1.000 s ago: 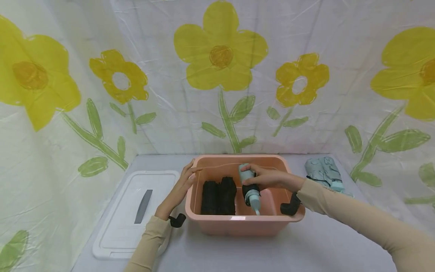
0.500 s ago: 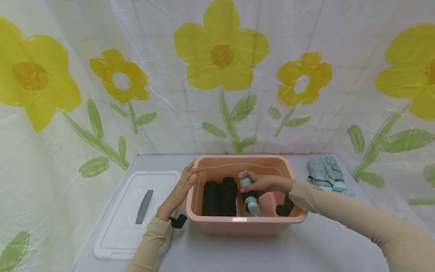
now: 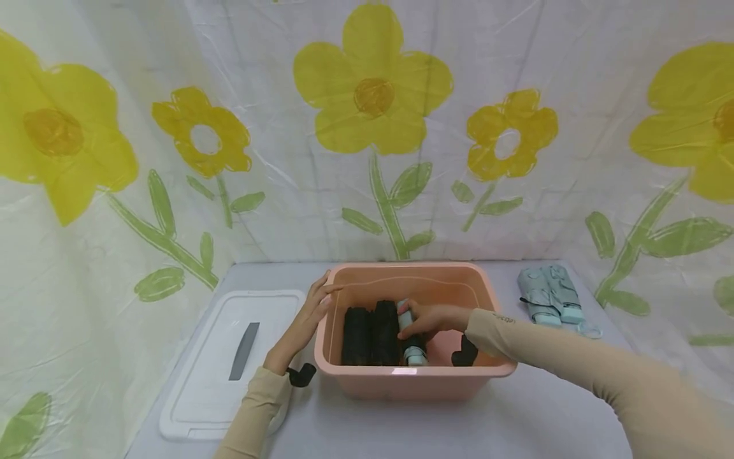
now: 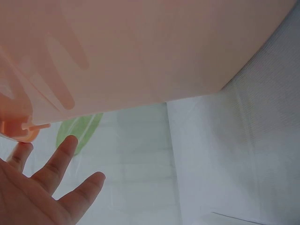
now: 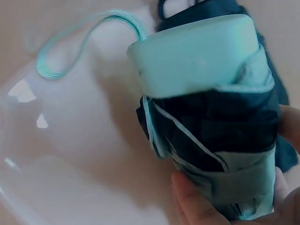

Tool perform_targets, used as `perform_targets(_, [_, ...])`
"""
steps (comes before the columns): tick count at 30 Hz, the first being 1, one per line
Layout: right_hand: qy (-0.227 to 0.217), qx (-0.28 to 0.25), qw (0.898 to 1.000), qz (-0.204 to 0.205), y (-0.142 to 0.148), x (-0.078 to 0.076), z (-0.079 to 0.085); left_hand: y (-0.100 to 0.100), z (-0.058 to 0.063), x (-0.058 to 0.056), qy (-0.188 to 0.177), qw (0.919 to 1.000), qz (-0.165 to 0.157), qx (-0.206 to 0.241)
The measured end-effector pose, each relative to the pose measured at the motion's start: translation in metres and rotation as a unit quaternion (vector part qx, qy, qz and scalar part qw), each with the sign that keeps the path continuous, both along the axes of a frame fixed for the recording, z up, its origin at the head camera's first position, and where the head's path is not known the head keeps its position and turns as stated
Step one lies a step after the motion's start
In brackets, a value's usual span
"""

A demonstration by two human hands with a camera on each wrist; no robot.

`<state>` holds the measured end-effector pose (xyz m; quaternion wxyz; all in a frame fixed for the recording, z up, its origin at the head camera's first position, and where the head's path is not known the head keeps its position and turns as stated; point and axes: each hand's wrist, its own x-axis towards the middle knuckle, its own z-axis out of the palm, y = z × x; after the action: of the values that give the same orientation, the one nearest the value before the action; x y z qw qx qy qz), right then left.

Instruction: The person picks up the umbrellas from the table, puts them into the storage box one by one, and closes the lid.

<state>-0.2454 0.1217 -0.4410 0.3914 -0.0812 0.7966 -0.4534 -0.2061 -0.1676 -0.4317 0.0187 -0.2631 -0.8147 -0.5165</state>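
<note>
My right hand (image 3: pixel 432 319) grips a folded umbrella (image 5: pixel 211 136), light teal and black with a mint handle and a wrist loop. It is down inside the pink storage bin (image 3: pixel 401 386), beside two folded black umbrellas (image 3: pixel 385 335) lying side by side in the left half. In the right wrist view, part of a dark umbrella shows behind the teal one. My left hand (image 3: pixel 306 322), fingers spread and straight, rests at the bin's left rim; the left wrist view shows its fingertips by the rim and the bin's outer wall.
Left of the bin lies a white lid (image 3: pixel 201 376) with a grey handle, partly under the left arm. Two folded light teal umbrellas (image 3: pixel 547 296) lie on the table at the back right. A flowered curtain (image 3: pixel 275 210) hangs behind the table.
My right hand has lowered the teal umbrella into the bin and shifted it left, close against the black umbrellas. The left hand has stayed at the rim.
</note>
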Motion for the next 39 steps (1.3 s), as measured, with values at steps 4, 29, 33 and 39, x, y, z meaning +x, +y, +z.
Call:
perform_targets(4, [0.020, 0.030, 0.999, -0.003, -0.001, 0.003, -0.008, 0.001, -0.001, 0.000, -0.007, 1.0000, -0.003, 0.003])
perform_targets(29, [0.064, 0.115, 0.984, 0.116, -0.001, 0.003, 0.010, 0.001, 0.001, 0.001, 0.003, 1.0000, 0.002, -0.003])
perform_targets(33, [0.093, 0.130, 0.975, 0.152, 0.002, 0.002, 0.020, -0.001, -0.006, -0.004, 0.000, 1.0000, 0.003, -0.004])
perform_targets(39, [0.103, 0.112, 0.975, 0.163, 0.005, -0.001, 0.036, -0.007, -0.030, -0.019, 0.008, 0.9998, 0.015, -0.003])
